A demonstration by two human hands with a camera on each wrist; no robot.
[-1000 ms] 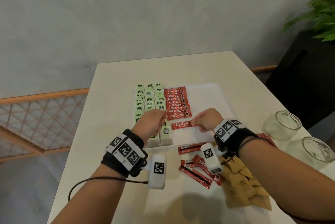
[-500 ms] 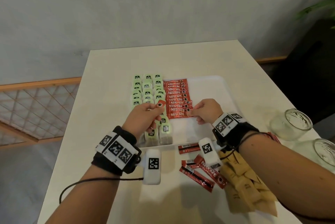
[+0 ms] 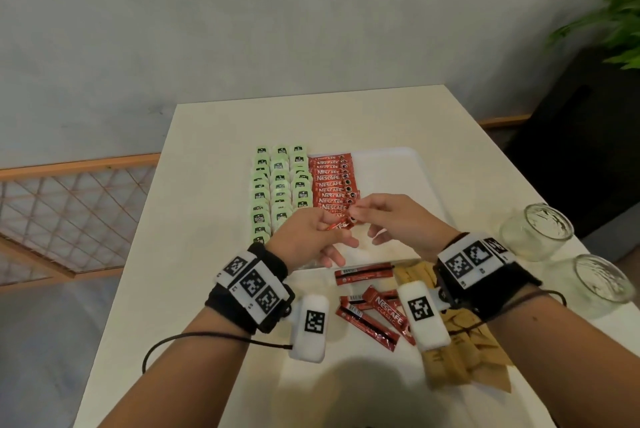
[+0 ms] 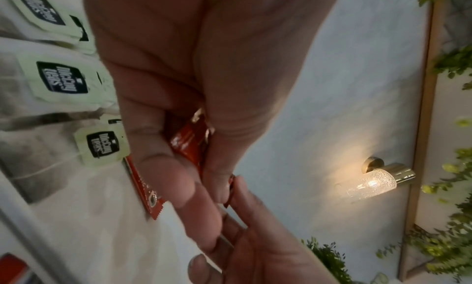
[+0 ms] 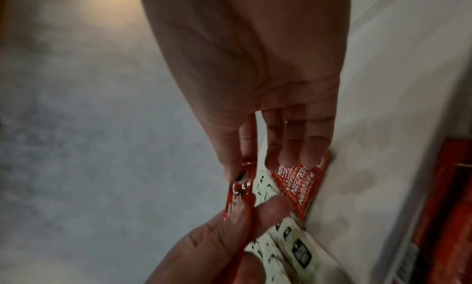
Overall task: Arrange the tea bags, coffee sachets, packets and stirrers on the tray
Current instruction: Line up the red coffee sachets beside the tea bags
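Note:
A white tray (image 3: 398, 164) holds three columns of green tea bags (image 3: 280, 185) and, beside them, a row of red coffee sachets (image 3: 334, 181). Just above the tray's near part, both hands share one red coffee sachet (image 3: 341, 225). My left hand (image 3: 332, 225) pinches its left part between thumb and fingers (image 4: 190, 141). My right hand (image 3: 353, 214) pinches its right end between thumb and index finger (image 5: 242, 177). The other fingers of the right hand hang straight over the sachet row (image 5: 298, 185).
Loose red sachets (image 3: 374, 310) lie on the table in front of the tray, under my wrists. A pile of brown packets (image 3: 460, 348) lies to their right. Two glass jars (image 3: 535, 230) (image 3: 602, 285) stand near the table's right edge.
My right hand laid its sachet at the near end of the row, then came over to the sachet in my left hand. Both hands now hold that one above the tray.

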